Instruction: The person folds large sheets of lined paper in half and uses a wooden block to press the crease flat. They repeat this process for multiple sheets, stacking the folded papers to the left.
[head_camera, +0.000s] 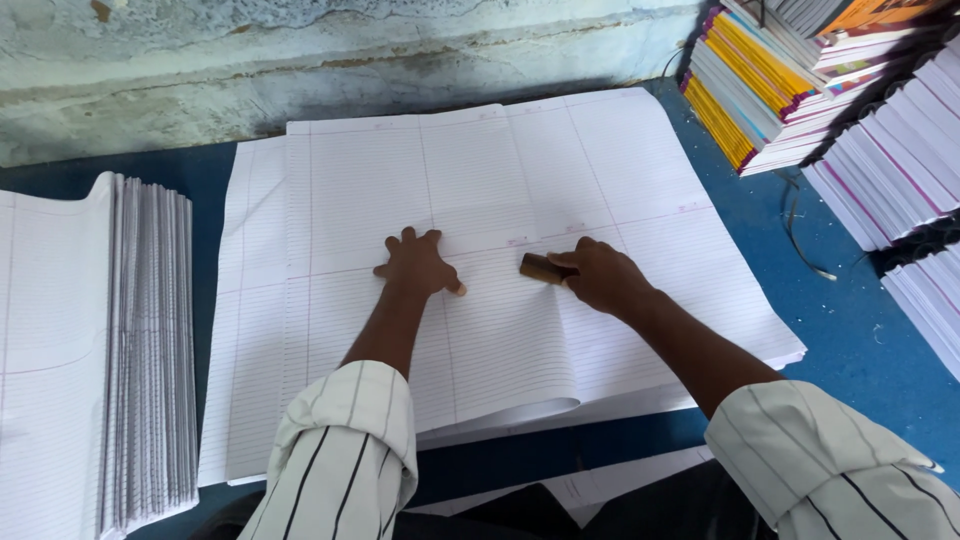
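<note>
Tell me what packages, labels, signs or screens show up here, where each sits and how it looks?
None are in view; only paper goods:
Ruled sheets: large white stack, centre, under both hands.
Folded sheets: white pile, left edge.
Bound books: upper right, yellow, orange and purple spines.
White book stacks: right edge.
Small brown block: in the right hand.

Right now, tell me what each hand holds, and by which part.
The right hand grips a small brown wooden block by its right end. The left hand holds nothing, pressing flat on the ruled sheet.
</note>
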